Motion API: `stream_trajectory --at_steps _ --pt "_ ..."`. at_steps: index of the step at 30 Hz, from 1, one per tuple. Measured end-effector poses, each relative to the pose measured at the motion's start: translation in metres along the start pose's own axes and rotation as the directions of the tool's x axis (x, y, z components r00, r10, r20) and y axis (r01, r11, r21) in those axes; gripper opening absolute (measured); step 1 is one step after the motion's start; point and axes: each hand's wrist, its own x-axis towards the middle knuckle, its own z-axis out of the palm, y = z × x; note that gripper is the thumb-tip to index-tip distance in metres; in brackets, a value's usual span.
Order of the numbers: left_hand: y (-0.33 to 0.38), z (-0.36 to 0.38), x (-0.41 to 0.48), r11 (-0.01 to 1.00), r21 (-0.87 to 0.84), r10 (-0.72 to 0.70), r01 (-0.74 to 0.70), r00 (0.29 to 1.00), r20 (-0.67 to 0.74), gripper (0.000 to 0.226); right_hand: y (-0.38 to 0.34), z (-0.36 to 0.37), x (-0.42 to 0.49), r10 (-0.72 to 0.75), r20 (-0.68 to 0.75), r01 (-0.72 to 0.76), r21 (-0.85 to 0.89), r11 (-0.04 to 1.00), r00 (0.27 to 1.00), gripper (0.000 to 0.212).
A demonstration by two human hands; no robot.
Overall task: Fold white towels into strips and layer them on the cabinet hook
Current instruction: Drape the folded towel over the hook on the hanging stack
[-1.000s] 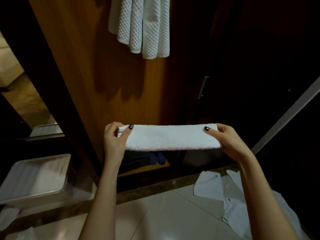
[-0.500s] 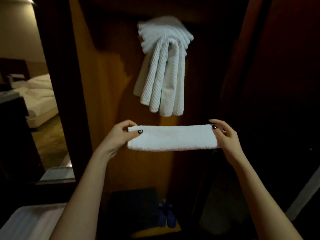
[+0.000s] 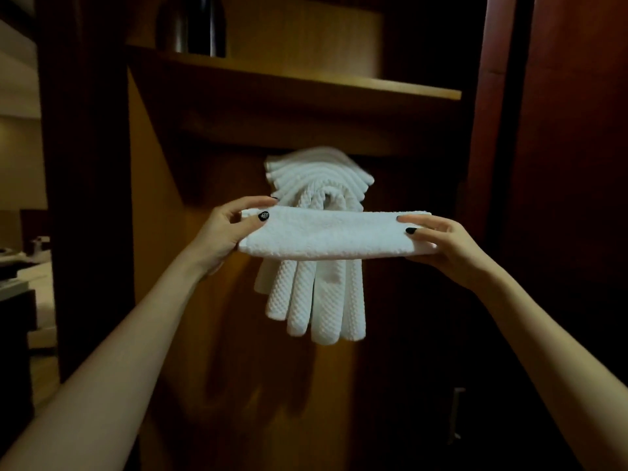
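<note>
A white towel folded into a long strip (image 3: 334,234) is stretched level between my hands. My left hand (image 3: 226,231) pinches its left end and my right hand (image 3: 441,244) pinches its right end. Right behind the strip, several folded white waffle towels (image 3: 317,294) hang layered over one another against the wooden cabinet back. Their tops fan out above the strip and their ends dangle below it. The hook under them is hidden by the towels.
A wooden shelf (image 3: 306,79) runs across the cabinet above the hanging towels, with a dark metal vessel (image 3: 192,25) on it. A dark cabinet door (image 3: 560,198) stands at the right. A dim bedroom shows past the left cabinet side.
Both hands raised the strip from waist height up in front of the hanging towels. My view tilted up from the floor to the cabinet shelf.
</note>
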Motion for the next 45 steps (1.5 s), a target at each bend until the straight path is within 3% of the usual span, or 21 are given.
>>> stream_trajectory --at_steps 4,7,15,18,21,26,29,33,36,41,43,45 --pt "-0.010 -0.014 0.065 0.994 0.104 0.022 -0.033 0.994 0.106 0.036 -0.006 -0.013 0.068 -0.077 0.008 0.077 0.024 0.997 0.997 0.027" --pt "-0.018 -0.018 0.112 0.970 0.227 0.055 -0.082 0.991 0.124 0.035 -0.007 -0.025 0.118 -0.126 0.025 0.125 0.016 0.992 0.992 0.030" --pt "-0.034 -0.030 0.222 0.949 0.295 0.099 -0.109 0.994 0.049 0.017 -0.011 -0.030 0.247 -0.264 0.026 0.258 0.130 0.957 0.964 0.031" --pt "-0.040 -0.033 0.254 0.935 0.320 0.174 -0.153 0.984 -0.038 0.021 -0.011 -0.022 0.287 -0.286 0.030 0.273 0.217 0.937 0.958 0.030" --pt "-0.048 -0.027 0.281 0.955 0.197 0.258 -0.223 0.949 -0.180 0.020 -0.009 -0.017 0.323 -0.303 -0.005 0.289 0.310 0.906 0.953 0.037" --pt "-0.067 -0.020 0.315 0.982 -0.115 0.099 -0.148 0.931 -0.351 0.027 0.003 -0.007 0.370 -0.262 -0.047 0.258 0.407 0.876 0.964 0.029" --pt "-0.080 -0.016 0.323 0.990 -0.102 0.049 -0.097 0.917 -0.396 0.029 0.017 -0.005 0.388 -0.176 -0.100 0.199 0.315 0.928 0.979 0.031" --pt "-0.098 -0.018 0.317 0.995 -0.104 -0.051 0.005 0.894 -0.445 0.012 0.040 -0.012 0.394 -0.147 -0.097 0.167 0.242 0.956 0.984 0.018" --pt "-0.111 -0.021 0.310 0.998 0.023 -0.043 0.062 0.874 -0.484 0.007 0.055 -0.017 0.386 -0.141 -0.031 0.144 0.086 0.986 0.989 0.013" --pt "-0.109 -0.016 0.303 0.965 0.215 -0.026 0.150 0.870 -0.492 0.016 0.062 -0.017 0.372 0.006 -0.125 -0.004 0.012 1.000 0.992 0.014" --pt "-0.102 -0.015 0.302 0.887 0.426 0.052 0.180 0.877 -0.478 0.022 0.058 -0.016 0.367 0.000 -0.187 -0.034 -0.181 0.983 0.982 0.016" --pt "-0.093 -0.013 0.301 0.624 0.749 0.151 0.225 0.905 -0.398 0.035 0.048 -0.013 0.361 -0.114 -0.269 -0.039 -0.503 0.863 0.956 0.032"
